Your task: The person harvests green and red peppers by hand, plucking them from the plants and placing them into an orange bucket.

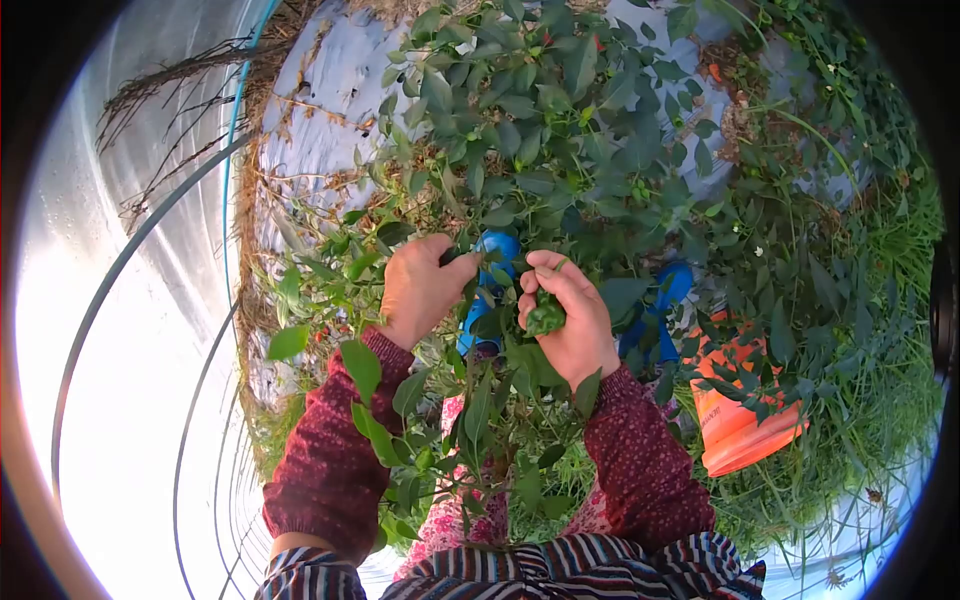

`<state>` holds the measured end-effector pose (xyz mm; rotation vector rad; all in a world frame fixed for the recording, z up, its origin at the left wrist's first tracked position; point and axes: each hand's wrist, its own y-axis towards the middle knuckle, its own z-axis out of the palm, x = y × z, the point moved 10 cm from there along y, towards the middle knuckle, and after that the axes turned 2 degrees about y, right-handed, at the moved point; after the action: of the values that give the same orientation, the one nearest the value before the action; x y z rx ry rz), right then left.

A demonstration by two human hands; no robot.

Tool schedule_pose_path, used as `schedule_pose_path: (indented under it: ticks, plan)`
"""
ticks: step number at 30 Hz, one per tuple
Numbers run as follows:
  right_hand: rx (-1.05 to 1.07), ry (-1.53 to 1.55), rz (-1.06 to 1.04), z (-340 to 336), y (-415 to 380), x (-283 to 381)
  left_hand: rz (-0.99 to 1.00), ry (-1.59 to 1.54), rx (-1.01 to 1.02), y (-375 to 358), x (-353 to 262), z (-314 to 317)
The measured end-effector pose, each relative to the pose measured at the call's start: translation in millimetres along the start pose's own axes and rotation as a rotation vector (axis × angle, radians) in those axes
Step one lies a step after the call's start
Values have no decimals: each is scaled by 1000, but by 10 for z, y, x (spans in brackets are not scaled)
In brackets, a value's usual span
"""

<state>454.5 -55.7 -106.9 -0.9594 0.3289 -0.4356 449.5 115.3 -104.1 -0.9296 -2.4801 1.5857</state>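
Observation:
My right hand [580, 318] is closed around a wrinkled green pepper [546, 315], whose lower end shows below the curled fingers. Thumb and forefinger are bent together above it. Just to the left, my left hand [418, 287] reaches into the pepper plant [520, 150] with thumb and fingers pinched. Something small and dark shows at its fingertips; I cannot make out what it is. Leafy stems surround both hands and partly cover the forearms.
Blue boots [499, 248] show through the leaves under my hands. An orange bucket [747, 425] stands tilted among grass at the right. Pale ground film [325, 95] lies beyond the plants. Curved hoops [130, 235] and translucent sheeting [75, 290] rise on the left.

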Motion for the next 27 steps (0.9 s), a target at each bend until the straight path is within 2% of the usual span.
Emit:
schedule_pose_path:
  ticks: [2, 3, 5, 6, 8, 14, 15, 17, 18, 21, 23, 25, 27]
  plan:
    - [0, -6, -2, -7, -11, 2, -92, -271, -25, -1, 127, -92]
    - [-6, -11, 1, -8, -13, 2, -93, -272, -28, 102, 272, -90]
    - [4, -13, 6, 25, -1, -1, 139, -299, -319, 392, 428, -399]
    - [2, -17, 0, 19, -2, 11, 138, -291, -332, 422, 322, -500]
    - [-7, -34, -15, 8, -11, 5, 157, -605, -265, 445, 134, -482]
    - [-5, -19, 21, 30, -31, -18, 183, -822, -251, 633, -129, -262]
    - [-5, -30, 15, 30, -32, 0, 181, -820, -253, 623, -81, -238]
    - [13, -16, 7, 42, -32, -3, 307, -200, -466, 429, -153, -357]
    - [16, -19, 6, 48, -29, -4, 262, -215, -372, 349, -210, -331]
    - [32, -14, 22, 60, -31, -12, 268, -82, -332, 192, -288, -282]
    - [45, 4, 36, 87, -39, -34, 261, -153, -291, 143, -230, -238]
    - [82, 34, 63, 163, -62, -49, 163, -278, -111, 161, -60, -86]
    - [80, 2, 62, 230, -96, -43, 174, -199, -134, 119, -116, -205]
